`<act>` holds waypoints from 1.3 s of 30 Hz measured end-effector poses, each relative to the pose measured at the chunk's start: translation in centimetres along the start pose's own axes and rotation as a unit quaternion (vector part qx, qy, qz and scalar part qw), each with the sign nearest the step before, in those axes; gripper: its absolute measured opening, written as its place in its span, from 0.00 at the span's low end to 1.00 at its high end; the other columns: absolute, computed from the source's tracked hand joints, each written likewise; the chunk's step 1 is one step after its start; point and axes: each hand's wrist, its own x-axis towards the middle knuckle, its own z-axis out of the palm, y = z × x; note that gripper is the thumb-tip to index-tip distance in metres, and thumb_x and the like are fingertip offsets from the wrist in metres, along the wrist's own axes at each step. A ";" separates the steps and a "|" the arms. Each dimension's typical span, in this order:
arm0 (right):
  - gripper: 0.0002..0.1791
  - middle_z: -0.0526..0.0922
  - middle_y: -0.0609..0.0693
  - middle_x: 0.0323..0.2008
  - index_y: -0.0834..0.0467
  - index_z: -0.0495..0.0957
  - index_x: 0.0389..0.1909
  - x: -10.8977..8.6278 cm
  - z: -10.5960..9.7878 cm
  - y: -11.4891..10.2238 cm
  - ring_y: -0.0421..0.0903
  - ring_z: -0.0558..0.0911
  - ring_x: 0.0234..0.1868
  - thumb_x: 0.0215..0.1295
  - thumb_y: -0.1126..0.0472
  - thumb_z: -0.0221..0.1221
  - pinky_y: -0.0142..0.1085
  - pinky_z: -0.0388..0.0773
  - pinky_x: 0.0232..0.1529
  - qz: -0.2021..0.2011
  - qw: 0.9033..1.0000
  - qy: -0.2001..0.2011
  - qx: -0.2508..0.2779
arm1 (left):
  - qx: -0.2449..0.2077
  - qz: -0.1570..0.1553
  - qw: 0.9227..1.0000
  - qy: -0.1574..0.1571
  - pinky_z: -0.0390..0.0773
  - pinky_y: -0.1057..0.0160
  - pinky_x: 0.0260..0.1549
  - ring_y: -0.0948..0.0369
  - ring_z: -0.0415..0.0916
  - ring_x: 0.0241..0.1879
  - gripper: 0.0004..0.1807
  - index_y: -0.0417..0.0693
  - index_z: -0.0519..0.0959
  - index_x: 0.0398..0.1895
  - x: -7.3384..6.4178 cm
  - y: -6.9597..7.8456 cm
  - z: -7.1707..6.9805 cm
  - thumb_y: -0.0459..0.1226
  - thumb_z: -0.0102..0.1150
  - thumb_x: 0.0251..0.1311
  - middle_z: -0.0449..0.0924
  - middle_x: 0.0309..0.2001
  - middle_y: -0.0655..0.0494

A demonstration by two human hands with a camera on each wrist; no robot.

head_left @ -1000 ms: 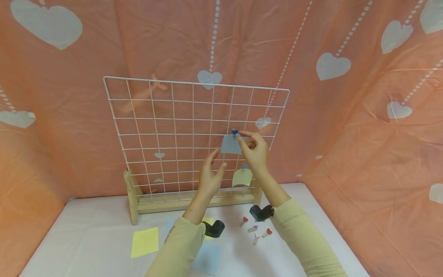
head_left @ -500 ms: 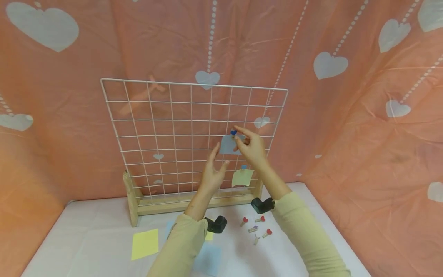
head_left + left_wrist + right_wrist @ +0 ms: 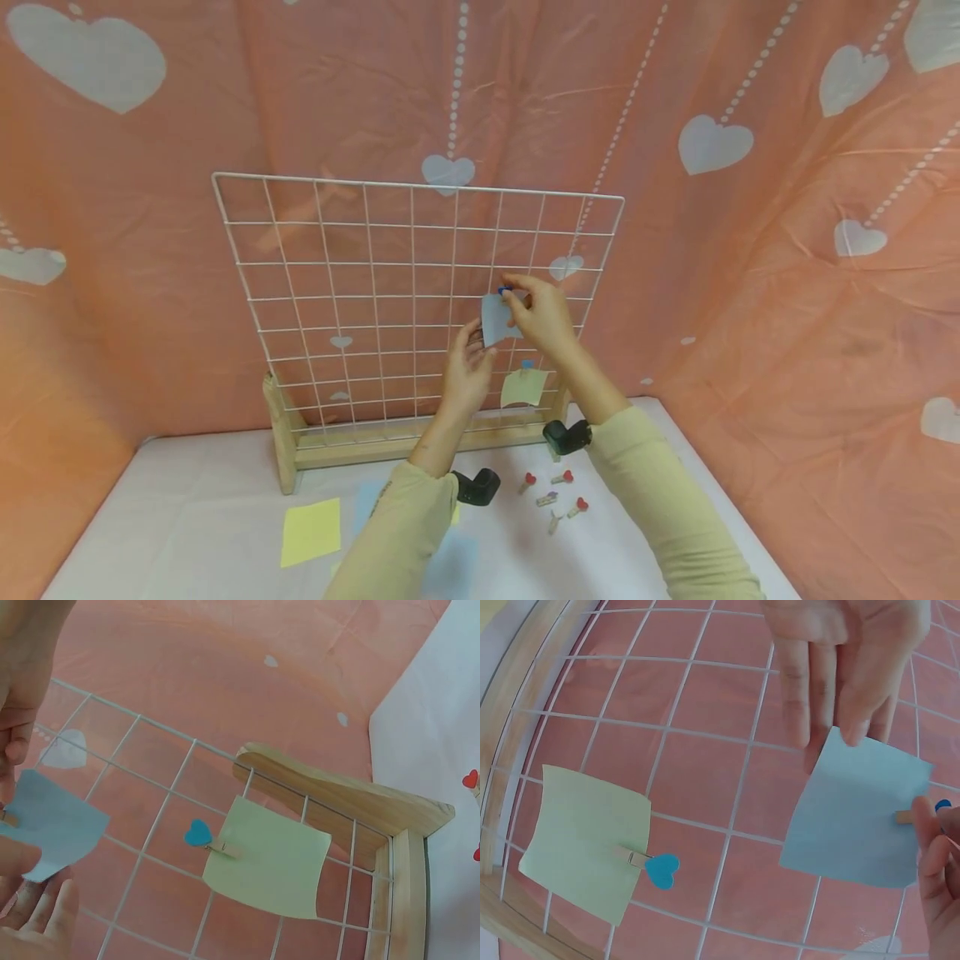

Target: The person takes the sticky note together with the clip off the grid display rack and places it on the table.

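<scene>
A blue paper note [image 3: 855, 810] is at the white wire grid [image 3: 390, 283], right of its middle. My left hand [image 3: 467, 375] pinches the note's lower left corner, thumb in front and fingers behind. My right hand [image 3: 546, 317] pinches a small wooden clothespin [image 3: 904, 817] with a dark blue heart [image 3: 505, 290] at the note's top edge. Whether the clothespin also bites on a grid wire cannot be seen. Below, a pale green note [image 3: 270, 859] hangs on the grid from a clothespin with a light blue heart [image 3: 198, 833].
The grid stands in a wooden base [image 3: 352, 452] on a white table [image 3: 187, 500]. Several loose clothespins, some with red hearts [image 3: 529, 479], lie at the right. Yellow paper [image 3: 311, 532] and blue paper [image 3: 452, 562] lie in front. A pink heart-patterned cloth [image 3: 337, 100] hangs behind.
My left hand has moved up and right and taken the blue note's corner. The note has turned, its left edge pulled forward. My right fingers have shifted left onto the blue-heart clothespin.
</scene>
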 end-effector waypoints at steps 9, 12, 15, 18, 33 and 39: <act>0.14 0.84 0.59 0.43 0.64 0.79 0.52 0.1 0.4 0.0 0.46 0.80 0.18 0.68 0.65 0.55 0.26 0.65 0.14 -0.030 0.998 0.040 -0.047 | 0.005 -0.031 0.998 0.056 0.76 0.53 0.55 0.43 0.75 0.52 0.23 0.33 0.67 0.62 0.7 -0.1 0.4 0.21 0.48 0.63 0.75 0.51 0.33; 0.12 0.85 0.58 0.40 0.63 0.81 0.48 0.1 0.5 -0.1 0.46 0.80 0.17 0.68 0.65 0.56 0.26 0.65 0.13 -0.035 0.997 0.053 -0.035 | -0.001 -0.029 0.997 0.069 0.79 0.56 0.51 0.42 0.78 0.47 0.22 0.33 0.69 0.60 0.6 0.0 0.4 0.20 0.48 0.62 0.77 0.47 0.33; 0.10 0.86 0.57 0.37 0.63 0.82 0.45 0.0 0.5 -0.1 0.47 0.80 0.16 0.67 0.65 0.56 0.27 0.67 0.13 -0.035 0.997 0.066 -0.026 | 0.002 -0.022 0.997 0.073 0.81 0.57 0.48 0.42 0.79 0.44 0.22 0.34 0.71 0.59 0.6 0.1 0.4 0.20 0.49 0.62 0.78 0.44 0.33; 0.09 0.86 0.58 0.34 0.63 0.82 0.43 0.0 0.5 -0.2 0.46 0.81 0.15 0.67 0.66 0.57 0.27 0.68 0.13 -0.032 0.996 0.076 -0.018 | 0.003 -0.015 0.997 0.071 0.81 0.58 0.46 0.42 0.79 0.42 0.22 0.34 0.71 0.60 0.4 0.1 0.4 0.21 0.49 0.62 0.79 0.43 0.33; 0.09 0.86 0.63 0.35 0.67 0.82 0.43 -0.3 -0.1 -0.2 0.33 0.73 0.09 0.65 0.69 0.57 0.25 0.72 0.13 -0.008 0.989 0.127 0.078 | 0.011 -0.021 0.998 0.061 0.81 0.60 0.46 0.40 0.80 0.42 0.23 0.37 0.70 0.62 -0.6 0.0 0.0 0.22 0.50 0.63 0.80 0.42 0.36; 0.11 0.84 0.64 0.40 0.68 0.79 0.47 -1.1 -0.1 0.5 0.34 0.72 0.09 0.67 0.68 0.55 0.22 0.67 0.12 0.008 0.981 0.126 0.147 | 0.015 -0.022 0.998 0.054 0.81 0.61 0.46 0.44 0.80 0.40 0.23 0.39 0.71 0.61 -1.3 0.1 -0.6 0.23 0.50 0.63 0.81 0.41 0.38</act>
